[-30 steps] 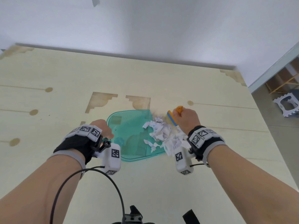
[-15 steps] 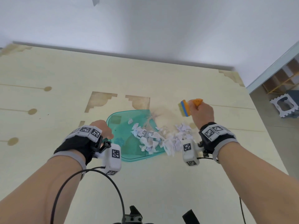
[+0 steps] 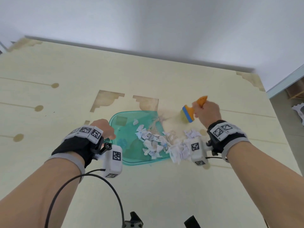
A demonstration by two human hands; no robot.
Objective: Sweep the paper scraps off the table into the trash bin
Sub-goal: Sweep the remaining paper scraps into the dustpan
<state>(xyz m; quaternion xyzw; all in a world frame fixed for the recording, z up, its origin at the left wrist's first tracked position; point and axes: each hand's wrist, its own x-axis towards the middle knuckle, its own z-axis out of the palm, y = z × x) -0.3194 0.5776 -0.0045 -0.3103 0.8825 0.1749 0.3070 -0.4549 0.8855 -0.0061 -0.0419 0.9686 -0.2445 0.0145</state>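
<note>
While the left hand (image 3: 102,129) grips the near-left rim of the teal dustpan (image 3: 125,129), its open lip faces right. Paper scraps (image 3: 154,143) straddle that lip, some inside, some on the table (image 3: 164,186) just beside it. The right hand (image 3: 207,112) grips an orange brush (image 3: 189,112), handle pointing up-right, bristles toward the pan. Bare tabletop extends beyond the pan.

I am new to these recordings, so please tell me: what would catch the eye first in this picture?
First, the heap of white paper scraps at the table's middle, partly on a clear green dustpan and partly spilling past its right edge. Next, the orange brush that the right hand grips above the table, right of the dustpan. The left hand holds the dustpan's left side.
</note>
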